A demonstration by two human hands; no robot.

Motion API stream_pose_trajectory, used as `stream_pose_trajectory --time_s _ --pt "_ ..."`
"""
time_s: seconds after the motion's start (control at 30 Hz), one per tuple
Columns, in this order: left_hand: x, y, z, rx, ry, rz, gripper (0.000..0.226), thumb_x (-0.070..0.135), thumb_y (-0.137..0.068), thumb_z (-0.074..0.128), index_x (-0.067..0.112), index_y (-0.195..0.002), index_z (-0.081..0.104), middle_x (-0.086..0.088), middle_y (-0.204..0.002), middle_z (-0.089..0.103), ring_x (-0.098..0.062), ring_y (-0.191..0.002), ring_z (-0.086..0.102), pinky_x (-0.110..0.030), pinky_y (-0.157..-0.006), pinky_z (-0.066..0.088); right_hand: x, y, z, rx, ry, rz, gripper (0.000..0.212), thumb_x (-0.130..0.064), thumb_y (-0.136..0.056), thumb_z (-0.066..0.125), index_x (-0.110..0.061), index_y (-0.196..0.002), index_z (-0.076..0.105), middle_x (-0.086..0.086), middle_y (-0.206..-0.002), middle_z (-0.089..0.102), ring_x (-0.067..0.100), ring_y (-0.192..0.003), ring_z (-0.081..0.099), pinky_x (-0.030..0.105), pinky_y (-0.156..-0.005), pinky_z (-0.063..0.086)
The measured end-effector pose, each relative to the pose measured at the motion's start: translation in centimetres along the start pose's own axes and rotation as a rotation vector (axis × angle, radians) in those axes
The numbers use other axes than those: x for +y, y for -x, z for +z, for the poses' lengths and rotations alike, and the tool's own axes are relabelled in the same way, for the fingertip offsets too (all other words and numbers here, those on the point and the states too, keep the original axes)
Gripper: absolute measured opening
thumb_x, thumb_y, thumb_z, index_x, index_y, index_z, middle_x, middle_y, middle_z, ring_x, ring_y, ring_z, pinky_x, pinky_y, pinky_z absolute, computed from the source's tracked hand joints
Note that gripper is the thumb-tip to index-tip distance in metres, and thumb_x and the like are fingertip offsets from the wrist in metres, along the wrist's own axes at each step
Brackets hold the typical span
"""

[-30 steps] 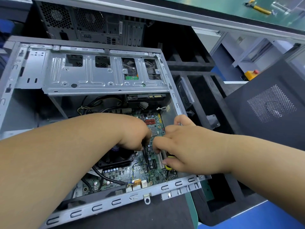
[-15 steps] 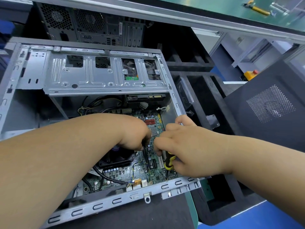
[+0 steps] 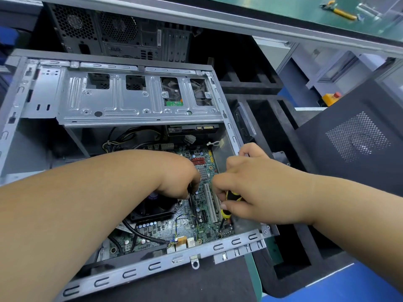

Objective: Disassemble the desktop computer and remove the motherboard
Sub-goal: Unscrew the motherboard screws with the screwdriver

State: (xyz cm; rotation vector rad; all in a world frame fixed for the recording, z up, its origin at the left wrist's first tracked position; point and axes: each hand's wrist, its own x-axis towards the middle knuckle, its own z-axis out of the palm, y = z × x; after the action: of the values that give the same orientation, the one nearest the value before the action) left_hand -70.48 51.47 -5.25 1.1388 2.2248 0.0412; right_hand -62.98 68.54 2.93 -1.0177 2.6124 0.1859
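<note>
My right hand (image 3: 257,188) had its fingers curled round the yellow-and-black handle of the screwdriver (image 3: 229,205), thumb pinching it near the collar, and the shaft ran down to a screw at the near right corner of the motherboard (image 3: 192,227). My left hand (image 3: 181,179) was turned knuckles-up over the middle of the board, beside the black cooler fan (image 3: 154,208); its fingers were tucked under and seemed to nip something thin and dark, but I could not tell what it was, nor how firmly they closed.

The motherboard lay flat on the floor of the open case (image 3: 135,273), below the silver drive cage (image 3: 130,105). I judged it light but thin and easily flexed, crowded with sharp solder points and brittle capacitors, with the cooler weighing down its left half. I reckoned bare edges were the place to hold it, or the cooler's frame, never the slots or chips.

Much was hidden. My left forearm covered the board's whole left side, so any screws there went unseen. The screwdriver tip and its screw head were too small and dark to read. Cables (image 3: 130,138) beyond the board ran into shadow under the cage, and whether they were plugged in I could not say.
</note>
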Motion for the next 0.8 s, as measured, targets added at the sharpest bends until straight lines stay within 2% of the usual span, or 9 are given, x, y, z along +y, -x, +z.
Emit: stream_pose_trajectory --time_s 0.1,0.2,0.33,0.43,0.63,0.73,0.8 --pt "0.2 0.1 -0.3 0.013 0.020 0.018 0.039 0.030 -0.084 0.066 0.034 -0.122 0.058 0.007 -0.114 0.061 -0.015 -0.090 0.054 -0.022 -0.072 0.037 0.5 0.3 -0.8 0.058 -0.064 0.050 0.016 -0.049 -0.091 0.044 -0.035 -0.089 0.050 -0.008 -0.074 0.054 0.004 -0.080 0.038 0.025 -0.098 0.016" --pt "0.3 0.2 -0.6 0.026 0.042 0.022 0.048 0.031 -0.081 0.071 0.034 -0.126 0.056 0.008 -0.116 0.059 -0.015 -0.099 0.056 -0.022 -0.078 0.041 0.7 0.5 -1.2 0.089 -0.165 0.087 0.011 -0.045 -0.089 0.050 -0.037 -0.082 0.046 -0.007 -0.075 0.051 0.005 -0.078 0.042 0.023 -0.096 0.017" --pt "0.3 0.3 -0.6 0.028 0.040 0.020 0.036 0.029 -0.081 0.069 0.029 -0.116 0.059 0.007 -0.099 0.054 -0.014 -0.085 0.050 -0.022 -0.070 0.036 -0.5 -0.3 -0.1 0.000 -0.029 0.002 0.011 -0.044 -0.090 0.047 -0.034 -0.084 0.047 -0.009 -0.073 0.051 0.007 -0.090 0.043 0.031 -0.099 0.020" --pt "0.4 0.3 -0.6 0.024 0.030 0.026 0.035 0.030 -0.083 0.067 0.029 -0.117 0.058 0.004 -0.105 0.060 -0.014 -0.084 0.048 -0.022 -0.069 0.034 -1.3 -1.0 0.9 -0.041 0.060 -0.030 0.012 -0.040 -0.090 0.043 -0.030 -0.084 0.048 -0.008 -0.073 0.057 0.011 -0.088 0.040 0.037 -0.098 0.022" --pt "0.4 0.4 -0.6 0.011 0.039 0.029 0.034 0.030 -0.085 0.065 0.029 -0.118 0.058 0.003 -0.107 0.061 -0.015 -0.083 0.049 -0.023 -0.070 0.035 -1.3 -1.3 1.4 -0.018 0.045 -0.032 0.012 -0.040 -0.089 0.042 -0.030 -0.082 0.046 -0.008 -0.076 0.060 0.011 -0.088 0.039 0.036 -0.098 0.023" --pt "0.5 0.4 -0.6 0.021 0.040 0.039 0.031 0.029 -0.085 0.065 0.029 -0.116 0.059 0.009 -0.088 0.059 -0.009 -0.066 0.044 -0.022 -0.063 0.034 -1.0 -1.0 0.5 0.055 0.015 -0.005 0.012 -0.042 -0.089 0.044 -0.033 -0.083 0.046 -0.008 -0.074 0.057 0.007 -0.087 0.038 0.033 -0.100 0.018" --pt "0.6 0.5 -0.8 0.018 0.042 0.039 0.038 0.031 -0.085 0.066 0.032 -0.122 0.058 0.013 -0.078 0.051 -0.006 -0.064 0.042 -0.021 -0.062 0.033 -0.7 -0.6 -0.8 0.122 -0.059 0.027 0.010 -0.043 -0.088 0.049 -0.036 -0.081 0.047 -0.007 -0.074 0.051 0.007 -0.080 0.036 0.029 -0.099 0.017"
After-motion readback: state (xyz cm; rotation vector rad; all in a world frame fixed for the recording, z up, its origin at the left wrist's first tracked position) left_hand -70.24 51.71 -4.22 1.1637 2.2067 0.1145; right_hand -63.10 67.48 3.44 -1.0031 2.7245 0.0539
